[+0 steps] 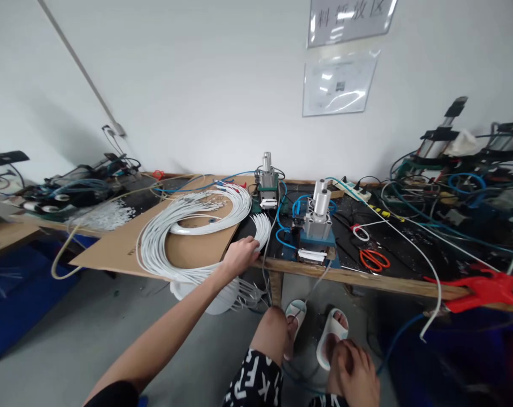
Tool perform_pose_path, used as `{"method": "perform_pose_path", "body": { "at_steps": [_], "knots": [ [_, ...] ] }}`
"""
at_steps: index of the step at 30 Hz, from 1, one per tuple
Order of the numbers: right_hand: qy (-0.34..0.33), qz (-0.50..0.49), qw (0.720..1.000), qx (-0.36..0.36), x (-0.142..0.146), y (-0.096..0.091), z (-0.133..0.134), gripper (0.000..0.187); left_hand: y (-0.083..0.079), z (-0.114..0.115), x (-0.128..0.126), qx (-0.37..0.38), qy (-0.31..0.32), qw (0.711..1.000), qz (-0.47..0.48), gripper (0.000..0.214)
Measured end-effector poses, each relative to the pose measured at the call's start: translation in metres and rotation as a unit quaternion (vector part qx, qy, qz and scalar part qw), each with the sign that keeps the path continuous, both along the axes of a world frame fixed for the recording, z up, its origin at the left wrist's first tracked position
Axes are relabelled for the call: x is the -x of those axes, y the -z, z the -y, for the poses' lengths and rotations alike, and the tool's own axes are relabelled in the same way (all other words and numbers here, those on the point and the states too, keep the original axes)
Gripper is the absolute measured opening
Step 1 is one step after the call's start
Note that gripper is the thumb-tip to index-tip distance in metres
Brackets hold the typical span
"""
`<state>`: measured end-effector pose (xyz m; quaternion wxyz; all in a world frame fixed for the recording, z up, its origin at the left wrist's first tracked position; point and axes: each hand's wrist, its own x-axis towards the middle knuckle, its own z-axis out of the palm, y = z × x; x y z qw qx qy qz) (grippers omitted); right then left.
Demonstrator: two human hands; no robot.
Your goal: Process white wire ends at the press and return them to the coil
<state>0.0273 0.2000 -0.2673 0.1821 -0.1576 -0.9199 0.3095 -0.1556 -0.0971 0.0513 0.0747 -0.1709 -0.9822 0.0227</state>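
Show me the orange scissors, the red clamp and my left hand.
Orange scissors (374, 259), head view, on the handle loops.
Red clamp (487, 289), head view, on its body at the bench edge.
Left hand (240, 255), head view, on its back, touching the white wires.

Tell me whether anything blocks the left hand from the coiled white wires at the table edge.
Nothing visible does. The left hand already rests on the white wires where the coil meets the table edge. The right hand is down by the knee, apart from them.
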Motion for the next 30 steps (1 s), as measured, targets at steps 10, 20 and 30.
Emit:
{"method": "perform_pose_path", "body": {
  "at_steps": [10,20,30],
  "knots": [
    [0.007,0.020,0.999,0.042,0.004,-0.005,0.004,0.050,-0.017,-0.011,0.000,0.093,-0.041,0.994,0.037,0.025],
    [0.030,0.019,0.996,0.085,0.007,-0.022,0.009,0.048,-0.034,-0.029,0.020,0.086,-0.045,0.995,0.027,0.025],
    [0.023,-0.007,0.996,0.091,0.011,-0.025,0.010,0.049,-0.061,-0.005,0.005,-0.168,-0.073,0.981,-0.066,0.043]
  ]
}}
